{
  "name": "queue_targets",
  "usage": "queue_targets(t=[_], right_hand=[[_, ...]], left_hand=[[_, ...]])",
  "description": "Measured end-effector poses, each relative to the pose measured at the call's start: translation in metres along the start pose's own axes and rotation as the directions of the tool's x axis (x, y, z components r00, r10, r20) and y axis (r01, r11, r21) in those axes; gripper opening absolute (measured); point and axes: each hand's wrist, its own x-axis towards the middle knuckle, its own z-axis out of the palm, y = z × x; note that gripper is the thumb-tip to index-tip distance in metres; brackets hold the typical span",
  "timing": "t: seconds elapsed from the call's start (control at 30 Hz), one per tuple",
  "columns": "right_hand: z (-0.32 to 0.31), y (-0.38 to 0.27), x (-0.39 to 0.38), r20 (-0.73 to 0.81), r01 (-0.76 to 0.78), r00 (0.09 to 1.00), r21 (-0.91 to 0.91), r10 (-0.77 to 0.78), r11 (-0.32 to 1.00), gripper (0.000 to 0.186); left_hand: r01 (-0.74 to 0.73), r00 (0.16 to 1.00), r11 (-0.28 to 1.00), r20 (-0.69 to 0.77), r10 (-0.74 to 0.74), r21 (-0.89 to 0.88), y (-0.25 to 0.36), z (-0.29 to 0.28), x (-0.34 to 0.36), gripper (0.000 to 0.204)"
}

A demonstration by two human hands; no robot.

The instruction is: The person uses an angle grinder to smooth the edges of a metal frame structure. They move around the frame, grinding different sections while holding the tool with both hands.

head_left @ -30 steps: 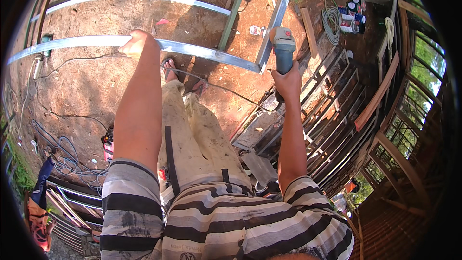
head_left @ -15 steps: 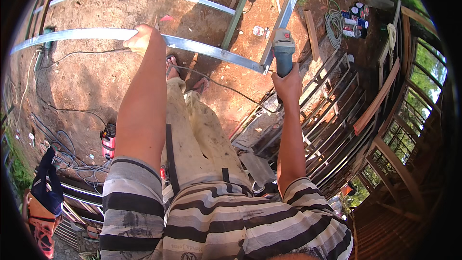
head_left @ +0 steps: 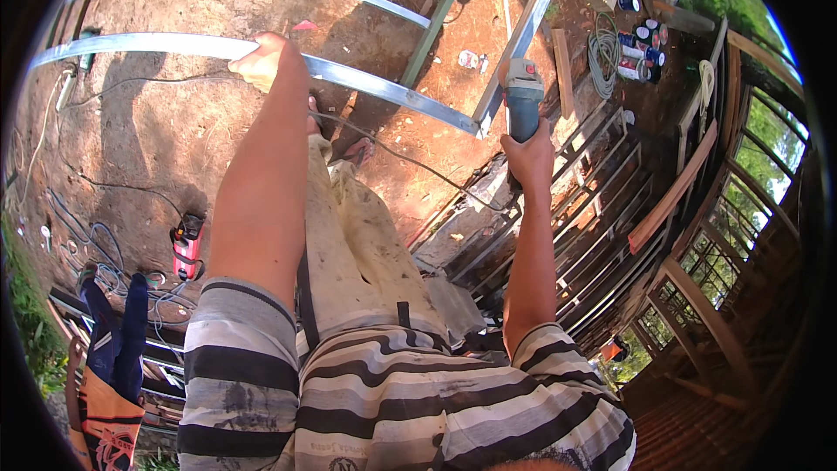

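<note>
- A person in a striped shirt stands over a metal frame on bare red earth, arms stretched out ahead.
- The left hand (head_left: 261, 61) is curled over a long silver steel bar (head_left: 139, 45), fingers wrapped onto its top edge.
- The right hand (head_left: 527, 157) is clamped around the blue-grey body of an angle grinder (head_left: 520, 100), its head pointing away from the person.
- The grinder's head sits just beside the corner where the steel bar meets a second silver bar (head_left: 523, 30) running away up the frame; whether the disc touches the metal cannot be told from here.
- A black power cord (head_left: 410, 161) trails across the ground between the arms.
- A red power tool (head_left: 187, 246) lies on the dirt to the left, near a tangle of cables.
- Paint cans (head_left: 641, 48) and a coil of hose (head_left: 603, 52) sit beyond the frame, upper right.
- Welded metal grilles (head_left: 584, 209) lie stacked to the right of the person's legs.
</note>
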Motion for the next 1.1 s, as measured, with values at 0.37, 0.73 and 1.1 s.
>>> queue_targets(t=[0.37,0.73,1.1], right_hand=[[0.029,0.035,-0.008,0.036,-0.099,0.995,0.378,0.092,0.920,0.050],[0.031,0.023,0.001,0.020,-0.096,0.995,0.260,0.094,0.961,0.060],[0.030,0.019,0.002,0.052,-0.099,0.995,0.270,0.089,0.958,0.063]], left_hand=[[0.085,0.996,0.996,0.037,-0.085,-0.013,0.004,-0.003,0.001,0.047],[0.056,0.998,0.993,0.019,-0.059,0.102,0.003,-0.003,-0.004,0.052],[0.042,0.996,0.994,0.071,-0.049,0.096,-0.003,-0.001,0.000,0.048]])
